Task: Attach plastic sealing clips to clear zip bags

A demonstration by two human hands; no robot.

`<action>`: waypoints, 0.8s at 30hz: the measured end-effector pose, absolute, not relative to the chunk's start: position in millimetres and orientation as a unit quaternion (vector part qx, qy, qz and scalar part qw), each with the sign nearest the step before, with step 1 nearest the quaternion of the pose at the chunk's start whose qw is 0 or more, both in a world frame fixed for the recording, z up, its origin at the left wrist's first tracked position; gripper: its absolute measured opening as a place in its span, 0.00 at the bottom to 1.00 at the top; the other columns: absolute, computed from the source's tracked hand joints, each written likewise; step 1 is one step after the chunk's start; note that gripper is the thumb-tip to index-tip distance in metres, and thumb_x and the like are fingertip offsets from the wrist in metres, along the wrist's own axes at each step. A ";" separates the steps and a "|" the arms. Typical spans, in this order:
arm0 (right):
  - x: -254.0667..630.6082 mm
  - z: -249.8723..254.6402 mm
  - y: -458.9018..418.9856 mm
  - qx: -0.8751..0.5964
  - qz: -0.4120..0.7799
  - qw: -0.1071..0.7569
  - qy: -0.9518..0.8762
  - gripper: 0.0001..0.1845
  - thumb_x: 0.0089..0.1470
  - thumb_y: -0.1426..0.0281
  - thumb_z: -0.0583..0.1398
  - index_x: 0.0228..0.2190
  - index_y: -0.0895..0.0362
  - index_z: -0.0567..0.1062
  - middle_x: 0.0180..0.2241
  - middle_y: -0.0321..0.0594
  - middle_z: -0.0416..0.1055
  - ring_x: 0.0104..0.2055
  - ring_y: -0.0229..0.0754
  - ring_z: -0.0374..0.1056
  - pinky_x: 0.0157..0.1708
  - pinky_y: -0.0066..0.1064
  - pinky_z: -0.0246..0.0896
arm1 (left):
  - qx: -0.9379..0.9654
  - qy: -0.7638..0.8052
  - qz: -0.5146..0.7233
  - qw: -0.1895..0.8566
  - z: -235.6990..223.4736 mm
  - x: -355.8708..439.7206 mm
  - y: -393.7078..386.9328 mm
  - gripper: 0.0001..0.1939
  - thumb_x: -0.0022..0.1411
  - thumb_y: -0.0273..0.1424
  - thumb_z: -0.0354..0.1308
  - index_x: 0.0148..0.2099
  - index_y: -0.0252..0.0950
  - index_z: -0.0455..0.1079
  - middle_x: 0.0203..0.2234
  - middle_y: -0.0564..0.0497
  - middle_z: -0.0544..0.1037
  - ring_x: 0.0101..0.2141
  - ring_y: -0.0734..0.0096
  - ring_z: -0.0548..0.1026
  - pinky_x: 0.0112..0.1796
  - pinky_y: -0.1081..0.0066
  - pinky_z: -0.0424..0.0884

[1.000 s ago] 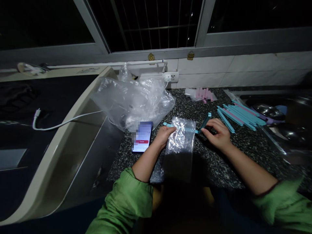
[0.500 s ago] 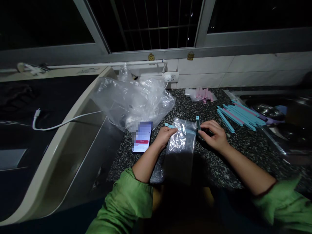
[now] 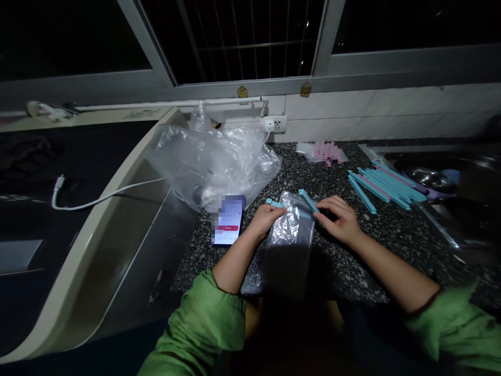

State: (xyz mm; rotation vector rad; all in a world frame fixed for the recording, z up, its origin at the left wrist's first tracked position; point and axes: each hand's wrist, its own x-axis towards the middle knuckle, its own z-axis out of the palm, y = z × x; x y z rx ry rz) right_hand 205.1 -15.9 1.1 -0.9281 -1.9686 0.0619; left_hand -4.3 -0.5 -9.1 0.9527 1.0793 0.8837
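The left hand [image 3: 266,221] pinches the bag [image 3: 291,243] near its upper left edge, thumb on top, other fingers mostly hidden; one end of a blue clip [image 3: 308,200] sticks out beside it. The right hand [image 3: 341,221], thumb and fingertips together, grips the clip's raised arm, which slants over the bag's upper right corner. The bag lies on the counter [image 3: 289,175] between the hands, right of a phone [image 3: 234,216]. More clips [image 3: 385,186] lie to the right.
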 end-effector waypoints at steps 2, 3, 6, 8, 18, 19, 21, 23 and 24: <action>204.7 0.4 -15.8 -0.376 0.024 0.460 -0.804 0.04 0.50 0.68 0.60 0.31 0.54 0.74 0.28 0.40 0.74 0.30 0.41 0.68 0.30 0.36 0.63 | 0.424 0.477 0.390 0.664 -8.8 -4.4 -0.9 0.14 0.39 0.38 0.63 0.17 0.32 0.68 0.13 0.53 0.70 0.16 0.77 0.63 0.22 0.74 0.56; 204.6 0.1 -15.7 -0.375 0.023 0.458 -0.806 0.04 0.50 0.68 0.60 0.31 0.54 0.74 0.28 0.40 0.74 0.30 0.41 0.68 0.30 0.36 0.63 | 0.425 0.476 0.390 0.664 -8.7 -4.5 -1.0 0.14 0.39 0.38 0.63 0.17 0.32 0.68 0.13 0.53 0.70 0.16 0.77 0.63 0.22 0.74 0.56; 204.7 -1.2 -15.3 -0.364 0.016 0.459 -0.811 0.04 0.50 0.68 0.60 0.31 0.54 0.74 0.28 0.40 0.74 0.30 0.41 0.68 0.30 0.36 0.63 | 0.432 0.477 0.389 0.659 -8.9 -4.7 -1.0 0.14 0.39 0.38 0.63 0.17 0.32 0.67 0.13 0.54 0.69 0.16 0.77 0.62 0.22 0.74 0.56; 204.6 -2.1 -15.1 -0.358 0.013 0.460 -0.813 0.04 0.50 0.69 0.60 0.31 0.55 0.74 0.28 0.40 0.74 0.30 0.41 0.68 0.30 0.36 0.63 | 0.434 0.476 0.389 0.659 -9.2 -4.5 -0.9 0.14 0.40 0.38 0.63 0.17 0.32 0.67 0.13 0.54 0.69 0.16 0.77 0.62 0.22 0.74 0.56; 202.9 -4.4 -15.3 -0.358 0.019 0.452 -0.817 0.04 0.50 0.69 0.61 0.31 0.55 0.74 0.28 0.40 0.74 0.30 0.41 0.68 0.30 0.36 0.64 | 0.440 0.468 0.390 0.660 -10.1 -3.6 -1.2 0.13 0.39 0.38 0.63 0.18 0.32 0.68 0.13 0.54 0.69 0.16 0.78 0.62 0.22 0.74 0.57; 202.7 -4.8 -15.2 -0.359 0.019 0.451 -0.817 0.04 0.50 0.69 0.60 0.31 0.54 0.75 0.28 0.40 0.74 0.30 0.41 0.68 0.30 0.36 0.64 | 0.441 0.468 0.389 0.660 -10.2 -3.6 -1.1 0.13 0.39 0.38 0.63 0.18 0.32 0.68 0.13 0.54 0.69 0.16 0.78 0.62 0.22 0.74 0.56; 202.4 -5.4 -15.0 -0.364 0.021 0.447 -0.817 0.05 0.51 0.68 0.60 0.31 0.54 0.75 0.28 0.40 0.74 0.30 0.41 0.68 0.30 0.36 0.64 | 0.442 0.470 0.387 0.658 -10.3 -3.5 -1.0 0.13 0.39 0.38 0.63 0.18 0.32 0.68 0.12 0.54 0.69 0.16 0.79 0.61 0.21 0.75 0.55; 202.0 -6.0 -14.9 -0.365 0.024 0.442 -0.819 0.05 0.51 0.68 0.60 0.31 0.54 0.75 0.28 0.40 0.74 0.31 0.41 0.68 0.30 0.37 0.64 | 0.443 0.472 0.386 0.657 -10.2 -3.3 -1.0 0.13 0.38 0.38 0.63 0.17 0.32 0.68 0.12 0.54 0.68 0.15 0.79 0.61 0.21 0.75 0.55; 201.9 -6.2 -14.9 -0.364 0.025 0.440 -0.820 0.05 0.51 0.68 0.60 0.32 0.54 0.75 0.28 0.40 0.74 0.31 0.41 0.68 0.30 0.37 0.64 | 0.444 0.473 0.387 0.656 -10.0 -3.2 -1.0 0.13 0.38 0.38 0.63 0.17 0.32 0.68 0.12 0.54 0.68 0.15 0.79 0.61 0.21 0.75 0.55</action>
